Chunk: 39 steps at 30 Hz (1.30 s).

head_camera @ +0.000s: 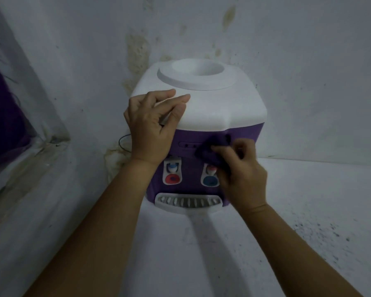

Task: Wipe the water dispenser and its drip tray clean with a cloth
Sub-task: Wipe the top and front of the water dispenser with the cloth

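The right hand (242,174) pinches the dark purple cloth (210,150) on the purple-and-white plastic water dispenser (204,112); the white slotted drip tray (187,203) lies straight below.

A pale, dark-speckled surface, probably the floor (308,211), fills the lower frame; the purple-and-white water dispenser (212,112) stands on it at centre, drip tray (187,203) in front.

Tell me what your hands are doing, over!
Left hand steadying dispenser top. Right hand rubbing cloth on purple front. Nothing blocking.
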Tool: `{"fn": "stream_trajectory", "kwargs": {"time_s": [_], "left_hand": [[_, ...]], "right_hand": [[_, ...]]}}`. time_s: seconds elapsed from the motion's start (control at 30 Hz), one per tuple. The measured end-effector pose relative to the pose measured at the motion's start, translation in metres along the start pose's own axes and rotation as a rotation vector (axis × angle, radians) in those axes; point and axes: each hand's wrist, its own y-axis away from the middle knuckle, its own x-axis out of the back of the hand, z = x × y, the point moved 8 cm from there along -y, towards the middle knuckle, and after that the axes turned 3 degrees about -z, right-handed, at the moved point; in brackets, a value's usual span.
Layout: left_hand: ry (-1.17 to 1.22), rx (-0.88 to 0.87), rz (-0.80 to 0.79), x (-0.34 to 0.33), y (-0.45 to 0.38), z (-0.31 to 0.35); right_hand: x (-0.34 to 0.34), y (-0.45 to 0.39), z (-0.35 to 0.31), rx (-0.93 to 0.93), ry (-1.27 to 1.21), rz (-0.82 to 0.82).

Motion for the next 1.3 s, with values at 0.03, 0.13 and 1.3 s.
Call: {"fn": "stream_trajectory", "kwargs": {"time_s": [0.03, 0.13, 1.3], "left_hand": [[-0.001, 0.004, 0.005, -0.001, 0.001, 0.000], [-0.013, 0.013, 0.025, -0.001, 0.000, 0.000], [-0.200, -0.080, 0.205, -0.031, 0.005, 0.045]], "right_hand": [[0.005, -0.005, 0.004, -0.054, -0.030, 0.047], [-0.001, -0.014, -0.008, -0.054, -0.022, 0.068], [-0.012, 0.022, 0.081, -0.715, -0.433, 0.194]]}}
